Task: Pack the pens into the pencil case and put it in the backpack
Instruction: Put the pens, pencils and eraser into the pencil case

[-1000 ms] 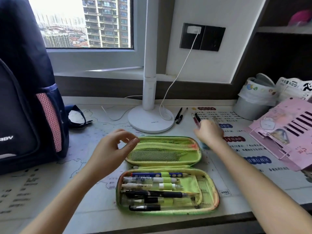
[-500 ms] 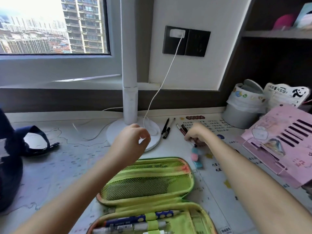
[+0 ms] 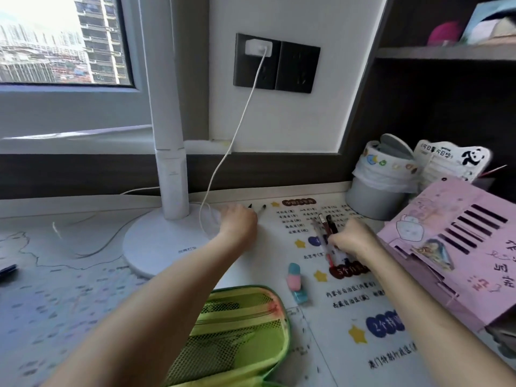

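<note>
A second ago the left hand (image 3: 238, 222) hung loose above the case. It has since reached forward and now lies over the two thin black pens (image 3: 264, 207) beside the round white lamp base (image 3: 156, 247) — only their tips show past the knuckles. Its fingers are underneath, so I cannot tell whether they have closed on the pens yet. The right hand (image 3: 349, 241), already at its pens half a second ago, now has its fingers curled round the bundle of red and dark pens (image 3: 325, 226), which still lies low against the counter (image 3: 83, 275).

So both hands are probably collecting the last loose pens at once. The next step would be carrying them back to the green fabric pencil case (image 3: 237, 331), which lies open at the near edge with only its mesh lid half in view. The backpack has slipped out of view to the left.

The counter is covered by a printed map and text mat. A small pink-and-blue eraser (image 3: 296, 283) lies just beside the case. To the right are a pink slotted stand (image 3: 446, 247) and a grey bin with a white liner (image 3: 377, 196). A white cable (image 3: 231, 141) runs up to the black wall socket (image 3: 276, 62) — a window (image 3: 55, 37) is on the left.
</note>
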Demonstrator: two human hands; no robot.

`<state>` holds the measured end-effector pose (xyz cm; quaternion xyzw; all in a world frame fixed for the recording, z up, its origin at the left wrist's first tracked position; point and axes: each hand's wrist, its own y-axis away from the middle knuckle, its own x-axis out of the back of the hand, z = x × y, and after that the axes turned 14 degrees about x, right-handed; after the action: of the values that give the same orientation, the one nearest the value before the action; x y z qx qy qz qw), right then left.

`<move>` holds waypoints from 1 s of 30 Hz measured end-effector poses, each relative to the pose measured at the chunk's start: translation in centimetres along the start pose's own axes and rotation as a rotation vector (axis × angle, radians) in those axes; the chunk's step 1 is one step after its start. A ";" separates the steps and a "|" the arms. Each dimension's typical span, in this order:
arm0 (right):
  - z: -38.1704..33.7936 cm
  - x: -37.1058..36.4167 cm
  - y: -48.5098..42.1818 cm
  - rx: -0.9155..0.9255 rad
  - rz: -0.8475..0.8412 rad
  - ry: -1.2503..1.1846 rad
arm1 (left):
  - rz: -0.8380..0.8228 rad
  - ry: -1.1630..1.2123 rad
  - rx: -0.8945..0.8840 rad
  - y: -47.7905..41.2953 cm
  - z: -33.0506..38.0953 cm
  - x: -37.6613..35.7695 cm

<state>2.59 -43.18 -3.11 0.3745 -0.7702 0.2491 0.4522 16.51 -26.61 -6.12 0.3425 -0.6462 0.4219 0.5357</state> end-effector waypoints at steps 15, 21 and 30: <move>-1.0 -2.1 2.9 0.099 -0.059 0.421 | -0.064 0.047 0.169 -0.3 2.8 0.6; -0.6 -1.8 7.8 0.281 -0.021 0.522 | -0.110 0.175 0.174 1.0 2.1 2.2; -1.0 1.4 12.1 0.333 0.233 0.295 | -0.095 0.289 0.066 7.7 1.1 5.7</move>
<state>-7.05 -35.69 -1.99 0.3121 -0.6820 0.4751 0.4601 8.08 -24.36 -1.93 0.3258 -0.5313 0.4623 0.6308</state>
